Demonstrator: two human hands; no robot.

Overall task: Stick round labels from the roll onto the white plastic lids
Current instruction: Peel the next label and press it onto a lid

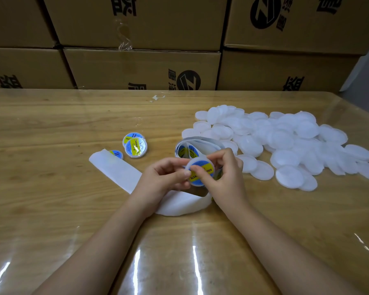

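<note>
Centre, raised above the table (pixel 51 209): white lid (pixel 189 164) bearing a blue-and-yellow round label (pixel 201 170), pinched at its left rim between the thumb and curled fingers of the left hand (pixel 164 177). Right hand (pixel 226 177) at the lid's right side, fingers curled round the rim, thumb and forefinger pressed on the label's face.

Directly behind the hands: loosely wound roll of labels (pixel 193 145), standing on edge on the table, with more blue-and-yellow labels visible on its inner turns. Trailing from under the hands toward the left: bare white backing strip (pixel 113 167).

At left, near the strip's far end: two labelled lids (pixel 134 144), overlapping, label side up. Just beside them, at the strip's end, a third blue disc (pixel 116 154); lid or loose label not distinguishable.

At right: heap of unlabelled lids (pixel 285 141), shallow, white, many overlapping.

Background: stacked cardboard boxes (pixel 141 69), closed, black printing on the sides, contents hidden.
</note>
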